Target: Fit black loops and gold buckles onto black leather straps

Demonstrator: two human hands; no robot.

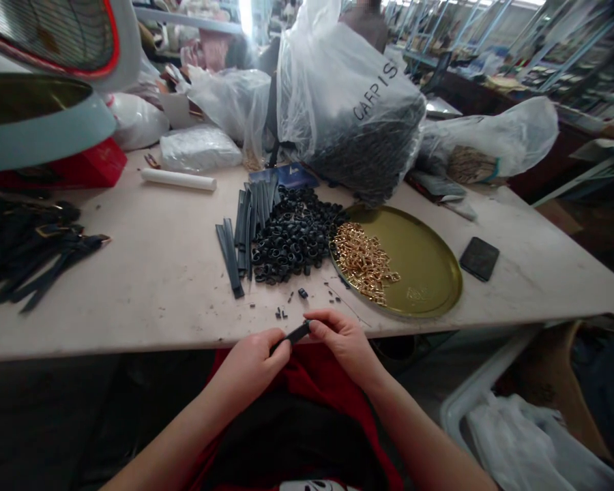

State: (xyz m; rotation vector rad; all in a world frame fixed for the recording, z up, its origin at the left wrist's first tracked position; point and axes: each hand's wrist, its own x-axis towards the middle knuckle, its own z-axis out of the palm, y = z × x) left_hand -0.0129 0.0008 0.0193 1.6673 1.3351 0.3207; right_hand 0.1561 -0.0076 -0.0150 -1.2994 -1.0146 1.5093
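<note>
Just over the table's front edge, my left hand (266,351) pinches one end of a short dark strap (297,333). At the strap's other end, the fingers of my right hand (340,337) are closed on it; what else may be at that tip is too small to tell. Beyond my hands lies a heap of small black loops (291,239), with flat dark strips (253,218) stacked along its left side. To the right, gold metal buckles (363,262) are piled in a round gold tray (424,273). One loose black loop (302,293) and several tiny dark scraps lie nearer.
A phone-like dark slab (479,258) lies right of the tray. Behind stands a big clear plastic bag (358,102) of dark pieces. A white roll (179,180) and dark straps with buckles (35,245) are on the left. The table's front edge (133,351) runs by my wrists.
</note>
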